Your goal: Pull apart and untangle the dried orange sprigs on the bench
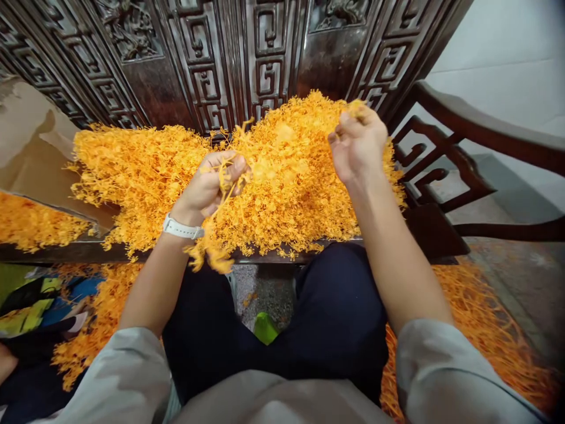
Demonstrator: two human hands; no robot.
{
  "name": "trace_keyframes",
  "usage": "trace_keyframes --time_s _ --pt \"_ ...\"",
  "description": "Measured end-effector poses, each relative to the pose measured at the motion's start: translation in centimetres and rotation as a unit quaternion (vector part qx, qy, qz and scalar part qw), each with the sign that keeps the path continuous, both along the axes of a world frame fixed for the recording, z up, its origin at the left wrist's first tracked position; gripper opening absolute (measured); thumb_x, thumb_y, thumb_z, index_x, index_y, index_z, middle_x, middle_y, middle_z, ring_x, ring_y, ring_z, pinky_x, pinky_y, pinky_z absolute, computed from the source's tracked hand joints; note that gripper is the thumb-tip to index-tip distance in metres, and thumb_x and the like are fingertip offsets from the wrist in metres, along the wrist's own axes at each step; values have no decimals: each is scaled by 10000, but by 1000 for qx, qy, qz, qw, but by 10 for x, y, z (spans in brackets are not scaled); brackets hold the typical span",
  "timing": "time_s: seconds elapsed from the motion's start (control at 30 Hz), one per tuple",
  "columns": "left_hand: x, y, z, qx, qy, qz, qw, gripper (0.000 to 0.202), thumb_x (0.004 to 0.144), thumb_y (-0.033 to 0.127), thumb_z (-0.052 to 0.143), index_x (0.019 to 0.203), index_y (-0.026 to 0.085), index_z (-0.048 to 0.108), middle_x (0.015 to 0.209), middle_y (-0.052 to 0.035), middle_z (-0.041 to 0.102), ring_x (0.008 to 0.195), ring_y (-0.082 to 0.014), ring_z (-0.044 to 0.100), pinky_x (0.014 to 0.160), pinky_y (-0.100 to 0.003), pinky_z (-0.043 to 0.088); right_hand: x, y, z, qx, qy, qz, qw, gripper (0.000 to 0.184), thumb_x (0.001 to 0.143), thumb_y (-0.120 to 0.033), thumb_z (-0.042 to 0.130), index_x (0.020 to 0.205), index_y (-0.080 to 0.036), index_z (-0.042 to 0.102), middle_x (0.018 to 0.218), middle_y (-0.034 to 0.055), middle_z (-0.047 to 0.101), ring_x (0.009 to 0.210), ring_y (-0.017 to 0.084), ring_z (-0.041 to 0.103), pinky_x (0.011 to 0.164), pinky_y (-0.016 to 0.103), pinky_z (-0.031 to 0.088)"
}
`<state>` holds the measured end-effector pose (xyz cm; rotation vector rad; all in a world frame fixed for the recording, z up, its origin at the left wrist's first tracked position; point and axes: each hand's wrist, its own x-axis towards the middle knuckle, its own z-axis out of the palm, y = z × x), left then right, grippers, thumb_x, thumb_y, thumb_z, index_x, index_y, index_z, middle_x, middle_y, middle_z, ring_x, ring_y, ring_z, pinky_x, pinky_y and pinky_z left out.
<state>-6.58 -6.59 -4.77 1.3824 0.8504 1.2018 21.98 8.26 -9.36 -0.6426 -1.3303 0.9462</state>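
Note:
My left hand (220, 179), with a white watch strap at the wrist, is closed around several thin orange plastic flower stems (210, 250). Their blurred ends dangle below my fingers toward my lap. To the right, my right hand (359, 138) is raised at the edge of the heap, fingers curled together. A bit of orange shows at its fingertips, too blurred to tell whether it is one stem or part of the pile. Beneath and between both hands spreads a big heap of the same orange pieces (282, 200), each with small branching tips.
The heap lies on a dark wooden bench with a carved back (269, 53) and an openwork armrest (463, 153). A cardboard piece (39, 141) stands at the left. More orange stems (477, 330) lie low on the right. Part of another person shows at the lower left.

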Motion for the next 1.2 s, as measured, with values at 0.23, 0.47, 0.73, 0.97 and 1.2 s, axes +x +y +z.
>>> trace_keyframes --time_s 0.23,0.47,0.73,0.97,1.2 --pt "16 21 -12 -14 -60 160 985 242 712 234 879 690 208 640 582 65 382 469 -43 254 416 -222 167 -32 -18 -5 46 -144 -95 984 574 924 -820 586 955 -257 691 996 77 686 1043 252 640 864 400 518" --pt "36 16 -18 11 -45 217 975 265 694 213 906 755 207 648 717 33 586 482 -29 372 419 -222 241 -71 -62 1 -78 -119 225 964 717 871 -922 532 1095 -271 733 999 85 743 909 253 696 784 418 592" --pt "43 15 -28 -20 -25 221 975 423 661 286 955 713 218 541 602 63 466 485 -45 316 434 -235 222 -89 -85 5 -70 -89 263 958 838 809 -1020 397 1168 -344 737 1046 66 755 1006 255 682 763 394 559" --pt "47 17 -33 -3 -24 233 972 479 657 265 964 684 218 488 615 61 435 504 -55 336 440 -247 228 -93 -92 16 -127 -58 250 958 658 735 -889 744 967 -275 690 961 61 732 866 224 652 733 386 560" --pt "43 11 -25 23 -23 191 981 537 659 327 1002 692 208 480 704 36 493 592 -77 438 515 -250 338 -98 -82 8 -189 52 209 958 581 815 -840 670 816 -274 538 855 54 696 817 209 631 753 386 567"
